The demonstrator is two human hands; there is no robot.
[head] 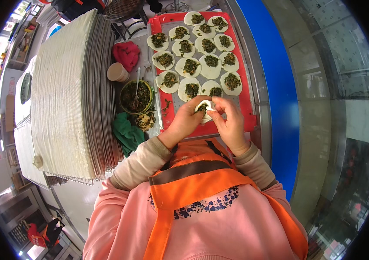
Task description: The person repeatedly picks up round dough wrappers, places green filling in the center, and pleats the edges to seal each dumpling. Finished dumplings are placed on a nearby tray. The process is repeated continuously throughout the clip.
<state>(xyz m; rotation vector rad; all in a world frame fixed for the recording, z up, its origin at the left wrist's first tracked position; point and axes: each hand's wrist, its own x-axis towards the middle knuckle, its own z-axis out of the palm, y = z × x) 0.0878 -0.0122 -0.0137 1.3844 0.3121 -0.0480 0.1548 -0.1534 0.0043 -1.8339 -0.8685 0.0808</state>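
Observation:
My left hand [186,117] cradles a round dough wrapper [206,119] with chopped green filling in it. The fingers of my right hand [228,118] pinch the wrapper's edge, which is partly folded up around the filling. Both hands are over the near part of a grey board with a red border [168,115]. Beyond them, several flat dough rounds [211,72] lie in rows on the board, each topped with a mound of dark green filling [190,66]. The nearest rounds sit just past my fingertips.
Left of the board stand a bowl of green filling [129,94] with a fork [137,84], a paper cup [118,72], a pink cloth [126,54] and a green cloth [127,131]. Farther left rises a tall stack of mesh trays [64,97]. A blue strip [280,97] borders the right.

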